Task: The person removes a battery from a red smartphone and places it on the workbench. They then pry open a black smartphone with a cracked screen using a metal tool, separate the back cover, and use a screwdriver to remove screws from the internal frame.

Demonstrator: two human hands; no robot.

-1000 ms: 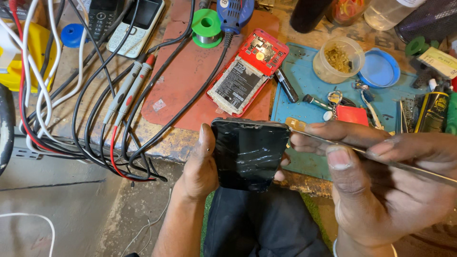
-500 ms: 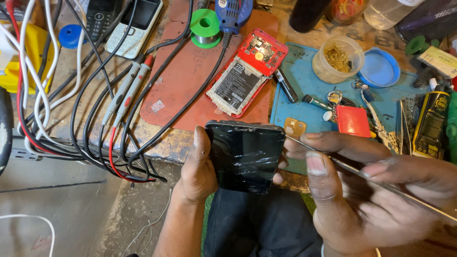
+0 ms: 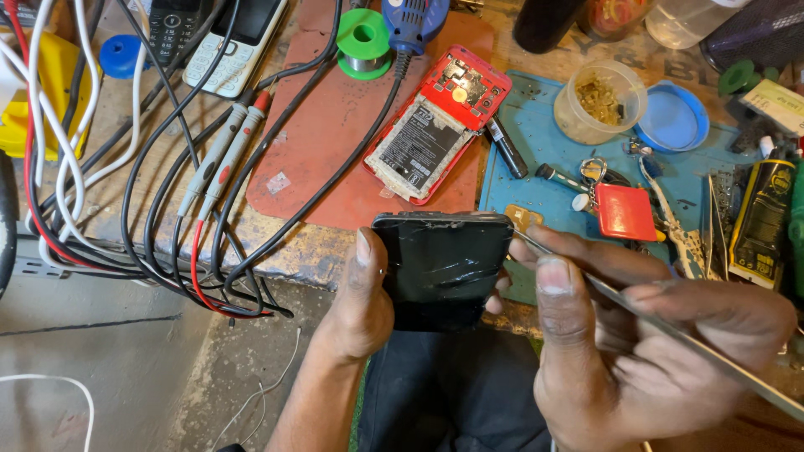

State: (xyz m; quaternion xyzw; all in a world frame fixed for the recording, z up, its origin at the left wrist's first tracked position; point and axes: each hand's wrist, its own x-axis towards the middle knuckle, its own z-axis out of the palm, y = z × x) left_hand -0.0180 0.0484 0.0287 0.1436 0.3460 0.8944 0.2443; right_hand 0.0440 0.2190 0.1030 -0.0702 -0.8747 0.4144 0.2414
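- Two bare hands meet over the near edge of the workbench [image 3: 126, 226], both closed on something.
- Left hand [image 3: 360, 297] cups a black phone [image 3: 442, 268] from its left side, thumb lying up along the left edge and the other fingers hidden behind it; the glass is cracked and glossy.
- The phone is held upright just off the bench's front lip, its top edge level with the edge of the red mat [image 3: 335, 134] and its lower end over the person's dark lap.
- Right hand [image 3: 636, 351] pinches a thin metal pry tool [image 3: 670, 326] between thumb and fingers; the tool's tip touches the phone's upper right edge, and its shaft runs out toward the lower right corner.
- Just beyond the phone lies an opened red phone [image 3: 440, 130] with its battery showing, across the seam between the red mat and the blue mat [image 3: 544, 167].
- On the blue mat, close to the right hand, sit a red key tag [image 3: 626, 211], tweezers [image 3: 674, 226] and a clear tub [image 3: 599, 100] with a blue lid [image 3: 674, 117] beside it.
- Left of the phone, black and red cables [image 3: 167, 251] loop over the bench lip, leaving bare grey floor [image 3: 100, 368] below as open room.
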